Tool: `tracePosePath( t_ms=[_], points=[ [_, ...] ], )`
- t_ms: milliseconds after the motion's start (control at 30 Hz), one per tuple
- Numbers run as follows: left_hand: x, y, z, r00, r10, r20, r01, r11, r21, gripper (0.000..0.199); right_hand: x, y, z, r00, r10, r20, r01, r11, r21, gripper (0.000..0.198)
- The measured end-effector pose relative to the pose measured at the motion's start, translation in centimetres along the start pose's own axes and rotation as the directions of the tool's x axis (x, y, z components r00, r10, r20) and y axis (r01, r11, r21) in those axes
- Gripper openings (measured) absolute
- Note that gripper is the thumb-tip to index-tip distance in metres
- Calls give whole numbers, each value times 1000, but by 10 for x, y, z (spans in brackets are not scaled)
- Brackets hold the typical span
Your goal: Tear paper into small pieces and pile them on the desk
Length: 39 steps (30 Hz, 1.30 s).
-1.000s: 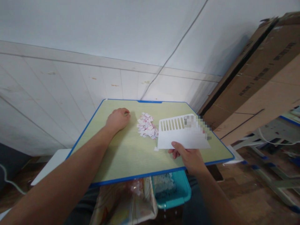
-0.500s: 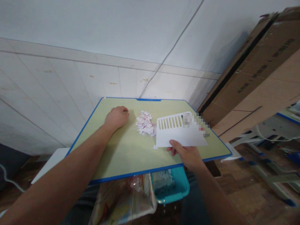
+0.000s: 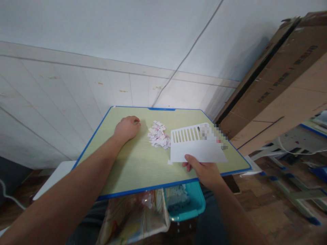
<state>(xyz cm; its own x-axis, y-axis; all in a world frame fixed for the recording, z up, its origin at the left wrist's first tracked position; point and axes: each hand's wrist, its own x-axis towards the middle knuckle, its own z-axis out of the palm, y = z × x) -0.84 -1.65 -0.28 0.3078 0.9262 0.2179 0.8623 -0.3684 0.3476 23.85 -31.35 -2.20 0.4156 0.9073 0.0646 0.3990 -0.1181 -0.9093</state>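
My left hand (image 3: pixel 127 127) rests on the left of the pale green tabletop (image 3: pixel 138 173), its fingers curled inward; whatever they may hold is hidden. To its right lies a loose pile of small white and pinkish paper slips (image 3: pixel 158 135). A white sheet (image 3: pixel 196 152) is pinched by my right hand (image 3: pixel 201 170), thumb on top and fingers beneath its near edge. Just behind the sheet shows a white piece with a row of long slots (image 3: pixel 184 134), partly covered; I cannot tell whether they are joined. One small white slip (image 3: pixel 170 162) lies by the sheet's lower left corner.
A teal basket (image 3: pixel 187 216) with pale scraps sits below the table's front edge, beside a patterned plastic bag (image 3: pixel 138 221). Tall cardboard boxes (image 3: pixel 278 81) lean at the right. The wall (image 3: pixel 102 88) stands behind the table, with a cable (image 3: pixel 187 54) running down it.
Almost nothing differs. The view has shifted very slightly; both hands, the sheet and the pile of slips keep their places on the table.
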Motion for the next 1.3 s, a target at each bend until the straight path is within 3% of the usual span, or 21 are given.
tracePosePath(
  t_ms=[333,567,1067,1300],
  points=[
    [4,-4,5,1000,6,-30,-6,1000,-14,46,-27,10,-12,996,64,-55,-60,995,81,60],
    [2,-2,4,1000,1,-24,-1,1000,6,45,-21,23,-13,996,34,-80,-21,988,153,58],
    [1,-4,6,999,23,-38,-23,1000,10,43,-23,10,-11,998,46,-50,-36,982,183,57],
    [-8,6,3,998,6,-62,-3,999,37,44,-15,9,-17,996,31,-87,-16,985,174,44]
  ],
)
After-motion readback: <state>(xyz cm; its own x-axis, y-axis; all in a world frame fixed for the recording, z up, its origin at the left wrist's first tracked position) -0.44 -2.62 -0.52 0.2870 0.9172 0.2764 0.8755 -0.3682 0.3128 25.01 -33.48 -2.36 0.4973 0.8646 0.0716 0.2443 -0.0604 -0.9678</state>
